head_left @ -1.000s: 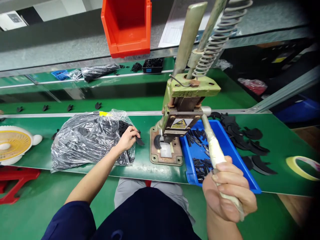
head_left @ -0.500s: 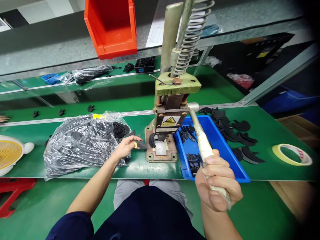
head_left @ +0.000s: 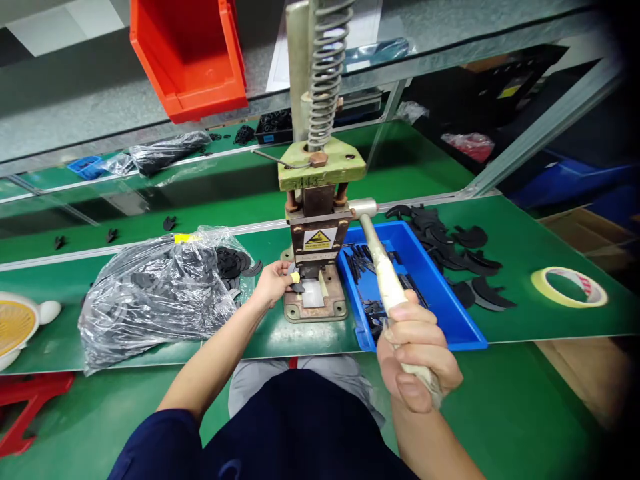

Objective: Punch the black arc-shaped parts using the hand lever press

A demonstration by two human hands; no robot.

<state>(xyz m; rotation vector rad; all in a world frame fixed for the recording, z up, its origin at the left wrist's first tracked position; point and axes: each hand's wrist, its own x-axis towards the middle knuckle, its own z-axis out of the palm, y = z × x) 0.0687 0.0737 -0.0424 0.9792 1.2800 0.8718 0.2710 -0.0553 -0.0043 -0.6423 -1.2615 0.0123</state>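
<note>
A hand-lever press [head_left: 320, 247] with a warning label and a tall spring stands in front of me. My right hand [head_left: 420, 350] is wrapped round the lower end of its tape-wrapped lever [head_left: 383, 267]. At the left side of the press base, my left hand [head_left: 273, 283] pinches a black curved piece [head_left: 297, 288], partly hidden by the fingers. Yellow tape is wrapped round one of its fingers. The piece is at the die area under the press head; whether it is seated there, I cannot tell.
A clear plastic bag [head_left: 155, 293] of black pieces lies left. Right of the press stands a blue tray [head_left: 440, 317] with small black strips. Beyond it are loose black curved pieces [head_left: 435, 230] and a tape roll [head_left: 567, 288]. An orange bin [head_left: 200, 107] sits on the overhead shelf.
My left hand has moved right with the black curved piece, from beside the base to under the press head. My right hand stays on the lever. The view has shifted slightly.
</note>
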